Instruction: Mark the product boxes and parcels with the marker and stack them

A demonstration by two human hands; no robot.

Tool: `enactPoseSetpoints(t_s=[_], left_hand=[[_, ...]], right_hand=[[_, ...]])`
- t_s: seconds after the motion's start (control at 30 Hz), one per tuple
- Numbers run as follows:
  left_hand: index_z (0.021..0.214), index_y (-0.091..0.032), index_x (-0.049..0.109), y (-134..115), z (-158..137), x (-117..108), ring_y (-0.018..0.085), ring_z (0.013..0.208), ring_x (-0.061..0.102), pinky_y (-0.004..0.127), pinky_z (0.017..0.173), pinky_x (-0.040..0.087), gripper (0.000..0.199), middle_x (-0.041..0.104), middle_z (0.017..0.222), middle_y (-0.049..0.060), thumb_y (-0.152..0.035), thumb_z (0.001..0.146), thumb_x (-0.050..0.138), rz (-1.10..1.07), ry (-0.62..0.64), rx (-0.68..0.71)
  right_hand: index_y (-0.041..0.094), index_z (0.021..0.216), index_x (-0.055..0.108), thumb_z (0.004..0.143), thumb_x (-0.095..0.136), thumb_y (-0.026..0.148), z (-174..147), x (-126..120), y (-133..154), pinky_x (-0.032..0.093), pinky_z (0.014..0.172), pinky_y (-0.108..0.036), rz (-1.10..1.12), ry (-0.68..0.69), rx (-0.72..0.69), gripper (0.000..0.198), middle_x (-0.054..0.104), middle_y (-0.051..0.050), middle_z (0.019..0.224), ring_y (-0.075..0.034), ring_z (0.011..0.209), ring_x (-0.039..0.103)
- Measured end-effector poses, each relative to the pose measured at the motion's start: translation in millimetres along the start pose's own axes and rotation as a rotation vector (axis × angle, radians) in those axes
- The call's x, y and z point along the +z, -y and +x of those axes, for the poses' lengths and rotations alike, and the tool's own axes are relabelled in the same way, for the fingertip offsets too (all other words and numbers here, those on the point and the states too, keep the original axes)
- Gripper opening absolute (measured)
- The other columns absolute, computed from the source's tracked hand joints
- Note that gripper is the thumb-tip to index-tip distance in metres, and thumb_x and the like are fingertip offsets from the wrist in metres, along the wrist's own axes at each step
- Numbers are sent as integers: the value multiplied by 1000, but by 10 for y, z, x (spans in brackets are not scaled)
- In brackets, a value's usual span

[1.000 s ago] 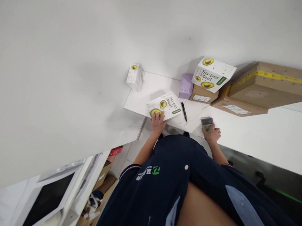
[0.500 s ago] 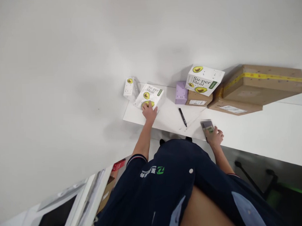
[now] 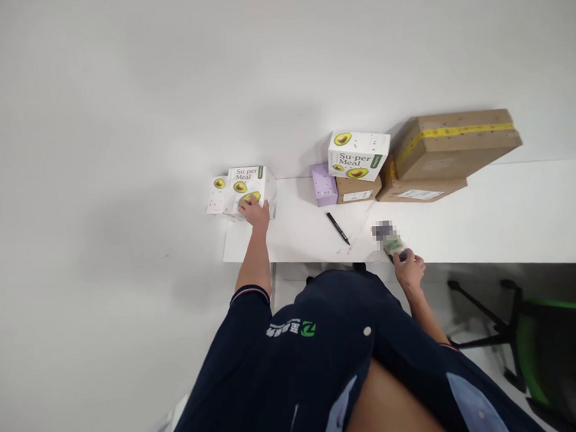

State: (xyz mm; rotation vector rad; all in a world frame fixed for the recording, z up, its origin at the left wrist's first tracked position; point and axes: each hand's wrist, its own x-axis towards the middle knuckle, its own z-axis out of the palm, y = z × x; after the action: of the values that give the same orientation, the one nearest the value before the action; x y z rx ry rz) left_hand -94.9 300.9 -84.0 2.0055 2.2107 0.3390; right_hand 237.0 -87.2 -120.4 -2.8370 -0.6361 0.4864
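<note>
The left Su-per Meal carton [image 3: 233, 177] is white, printed with 2 yellow-green avocado halves with brown pits, dark lettering and a green label; the right Su-per Meal carton [image 3: 369, 164] shows 3. The narrow box [image 3: 217, 199] is white with 1 avocado and dark specks. The purple box [image 3: 324, 184] is dark-speckled. The upper cardboard box [image 3: 457, 157] is brown, banded in yellow tape. The phone [image 3: 392, 244] shows grey and green, the marker [image 3: 337, 228] black. The tabletop [image 3: 517, 225] is white, the shirt [image 3: 257, 376] navy with a green-and-white logo, the chair [image 3: 556, 357] black and green.

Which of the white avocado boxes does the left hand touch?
The middle white box: the left hand touches its printed face, while the leftmost white box and rightmost white box are untouched.
</note>
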Motion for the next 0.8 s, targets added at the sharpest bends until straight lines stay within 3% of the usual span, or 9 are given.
enactPoseSetpoints(t_s=[0.1,0.2,0.33,0.43,0.57,0.67,0.8], left_hand=[[147,-8,48,-33,92,-6,42,131,39,57,113,28,67,43,139,26,-43,91,59,7,28,12],[147,-7,48,-23,144,-85,42,132,39,56,113,30,68,42,139,26,-42,90,60,-25,74,24],[148,-10,48,83,-89,-174,37,137,39,51,116,29,65,41,144,24,-38,90,61,-107,54,91],[144,-8,52,195,-622,-91,33,135,44,47,116,34,58,50,138,25,-32,91,56,-171,37,69],[128,-13,66,353,-1613,163,27,118,60,42,107,48,40,65,120,18,-22,90,56,-276,268,41],[119,-15,71,480,-2261,298,22,105,67,37,101,53,32,71,115,13,-18,88,61,-325,426,-33],[111,-17,76,630,-2727,299,20,85,72,34,89,58,26,75,105,11,-14,88,63,-376,451,-141]], right_hand=[[11,144,51,92,51,42,49,-39,153,43,101,-55,60,26,-77,61,53,-25,131,-40,120,53],[13,144,49,91,52,43,241,-155,480,43,102,-55,163,-11,-237,61,51,-23,131,-36,122,50],[14,143,49,90,53,45,637,-492,1116,40,108,-56,299,-153,-597,61,48,-22,134,-36,128,46],[20,145,48,89,57,49,982,-864,1628,38,109,-60,321,-232,-838,63,47,-20,137,-37,131,43],[19,146,46,86,63,58,1455,-1274,2228,33,107,-68,202,-256,-965,74,40,-22,147,-43,137,34],[14,144,46,84,65,66,1787,-1377,2554,31,106,-70,179,-182,-1023,81,39,-24,148,-45,137,32],[12,139,50,79,68,72,2078,-1330,2794,33,106,-67,187,-30,-1056,88,44,-23,143,-42,131,38]])
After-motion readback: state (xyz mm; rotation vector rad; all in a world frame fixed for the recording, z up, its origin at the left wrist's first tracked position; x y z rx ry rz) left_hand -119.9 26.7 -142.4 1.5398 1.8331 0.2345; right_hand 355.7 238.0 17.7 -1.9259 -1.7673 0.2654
